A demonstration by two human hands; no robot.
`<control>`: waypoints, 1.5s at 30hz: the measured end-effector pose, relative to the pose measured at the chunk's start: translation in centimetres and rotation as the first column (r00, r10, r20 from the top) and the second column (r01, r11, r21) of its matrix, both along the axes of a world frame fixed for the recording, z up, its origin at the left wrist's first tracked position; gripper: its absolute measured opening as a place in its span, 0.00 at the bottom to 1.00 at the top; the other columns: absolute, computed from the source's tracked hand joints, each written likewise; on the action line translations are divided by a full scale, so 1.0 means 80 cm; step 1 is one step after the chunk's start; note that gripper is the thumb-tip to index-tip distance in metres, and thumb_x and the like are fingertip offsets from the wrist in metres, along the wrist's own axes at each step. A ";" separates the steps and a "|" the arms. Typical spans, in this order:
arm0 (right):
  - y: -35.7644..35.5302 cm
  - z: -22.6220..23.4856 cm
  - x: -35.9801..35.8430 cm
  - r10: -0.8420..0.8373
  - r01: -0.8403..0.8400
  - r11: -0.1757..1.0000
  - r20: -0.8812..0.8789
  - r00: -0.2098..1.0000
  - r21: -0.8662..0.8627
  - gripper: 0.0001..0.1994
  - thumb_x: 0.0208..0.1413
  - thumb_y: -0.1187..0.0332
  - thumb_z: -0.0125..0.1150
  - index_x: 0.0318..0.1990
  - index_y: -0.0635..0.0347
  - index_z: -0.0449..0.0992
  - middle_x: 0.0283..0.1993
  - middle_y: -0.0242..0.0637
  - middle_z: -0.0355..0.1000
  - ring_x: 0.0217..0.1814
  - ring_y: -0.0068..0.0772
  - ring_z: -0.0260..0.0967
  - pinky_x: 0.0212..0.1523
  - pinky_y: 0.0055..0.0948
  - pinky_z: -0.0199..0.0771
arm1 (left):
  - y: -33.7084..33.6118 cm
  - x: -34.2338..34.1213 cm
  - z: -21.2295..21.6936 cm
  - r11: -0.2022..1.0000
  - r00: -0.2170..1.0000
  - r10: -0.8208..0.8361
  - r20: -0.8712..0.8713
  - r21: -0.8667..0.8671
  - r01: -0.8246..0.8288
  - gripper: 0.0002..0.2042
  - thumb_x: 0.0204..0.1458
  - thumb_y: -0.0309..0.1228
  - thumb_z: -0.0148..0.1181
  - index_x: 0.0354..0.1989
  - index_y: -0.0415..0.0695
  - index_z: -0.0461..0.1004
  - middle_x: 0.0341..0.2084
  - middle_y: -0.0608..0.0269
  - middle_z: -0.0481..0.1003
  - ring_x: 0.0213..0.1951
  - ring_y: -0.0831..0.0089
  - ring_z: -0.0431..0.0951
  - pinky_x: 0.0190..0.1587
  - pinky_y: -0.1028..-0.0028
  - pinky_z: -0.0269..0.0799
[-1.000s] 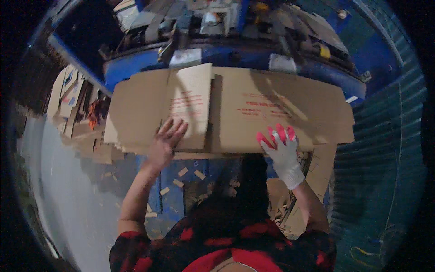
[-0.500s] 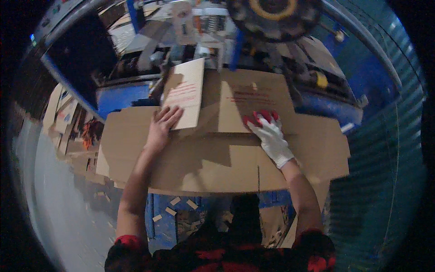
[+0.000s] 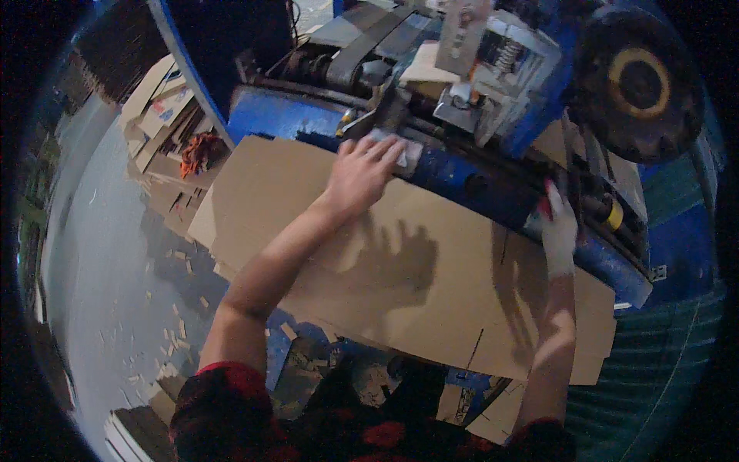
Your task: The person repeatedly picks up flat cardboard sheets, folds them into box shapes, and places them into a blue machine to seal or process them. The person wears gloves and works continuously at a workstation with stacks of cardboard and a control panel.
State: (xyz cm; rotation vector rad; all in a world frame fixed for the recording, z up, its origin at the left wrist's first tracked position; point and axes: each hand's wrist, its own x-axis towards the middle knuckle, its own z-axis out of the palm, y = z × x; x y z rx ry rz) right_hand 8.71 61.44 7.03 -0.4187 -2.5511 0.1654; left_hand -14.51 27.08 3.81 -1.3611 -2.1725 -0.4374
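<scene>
The printed piece is gone from under the left hand (image 3: 360,173) and gloved right hand (image 3: 560,227), apparently forward into the machine (image 3: 296,114). The cardboard sheet (image 3: 454,285) lies behind both. Left fingers, loosely spread over a pale plate (image 3: 413,156), grip nothing visible; the right is blurred, its hold I cannot tell.

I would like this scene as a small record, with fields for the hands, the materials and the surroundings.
Left hand: bare, fingers over a pale plate at the machine's front edge; contact unclear
Right hand: white glove, red at the fingers, blurred near the same edge; grip unclear
Cardboard: brown, along the machine's front, hand-shaped shadow across it
Machine: blue front, dark wheel with yellowish ring at upper right
Left side: cardboard pile, orange-red bundle, scraps on grey floor
</scene>
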 end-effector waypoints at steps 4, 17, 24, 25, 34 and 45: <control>-0.082 -0.023 0.159 -0.174 0.171 0.981 -0.021 0.985 -0.086 0.26 0.52 0.72 0.57 0.61 0.62 0.62 0.60 0.51 0.64 0.61 0.55 0.61 0.62 0.43 0.57 | -0.205 0.039 -0.029 0.796 0.775 0.579 0.254 0.028 -0.604 0.23 0.49 0.40 0.61 0.53 0.45 0.70 0.50 0.58 0.71 0.53 0.59 0.68 0.54 0.61 0.65; -0.244 -0.058 0.390 -0.714 0.695 0.698 0.089 0.695 0.172 0.30 0.50 0.57 0.62 0.60 0.56 0.65 0.65 0.48 0.56 0.68 0.54 0.49 0.67 0.50 0.44 | -0.374 0.098 -0.062 0.774 0.636 0.616 0.465 -0.207 -0.598 0.32 0.41 0.46 0.69 0.50 0.33 0.69 0.49 0.42 0.66 0.52 0.48 0.64 0.55 0.56 0.61; -0.150 -0.127 0.450 -0.908 -0.162 0.107 -0.163 0.386 -0.981 0.29 0.50 0.66 0.64 0.61 0.50 0.63 0.61 0.33 0.61 0.65 0.36 0.54 0.59 0.40 0.59 | -0.361 0.071 -0.054 0.794 0.632 0.493 0.598 -0.013 -0.607 0.29 0.37 0.38 0.73 0.46 0.35 0.69 0.46 0.43 0.67 0.46 0.54 0.69 0.47 0.58 0.67; -0.147 -0.128 0.449 -0.901 -0.154 0.041 -0.103 0.421 -0.987 0.28 0.50 0.69 0.64 0.60 0.51 0.63 0.59 0.32 0.62 0.64 0.33 0.56 0.58 0.37 0.60 | -0.353 0.077 -0.050 0.780 0.650 0.417 0.636 0.117 -0.615 0.29 0.39 0.37 0.72 0.48 0.35 0.68 0.46 0.45 0.67 0.46 0.56 0.69 0.48 0.59 0.67; -0.230 -0.043 0.372 -0.570 0.233 0.822 -0.736 0.365 -0.520 0.32 0.51 0.86 0.54 0.64 0.57 0.56 0.56 0.40 0.64 0.56 0.33 0.62 0.52 0.29 0.68 | -0.259 0.121 -0.053 0.654 0.270 -0.461 0.845 0.530 -0.540 0.24 0.51 0.23 0.59 0.57 0.39 0.62 0.51 0.53 0.67 0.52 0.62 0.69 0.55 0.64 0.63; -0.260 -0.053 0.254 0.049 -0.178 0.890 0.301 0.952 0.419 0.28 0.35 0.73 0.62 0.52 0.47 0.71 0.53 0.43 0.65 0.58 0.52 0.60 0.56 0.56 0.61 | -0.172 0.162 -0.012 0.942 0.836 -0.327 0.440 0.219 0.253 0.34 0.37 0.17 0.58 0.61 0.43 0.64 0.59 0.50 0.65 0.63 0.53 0.61 0.63 0.62 0.58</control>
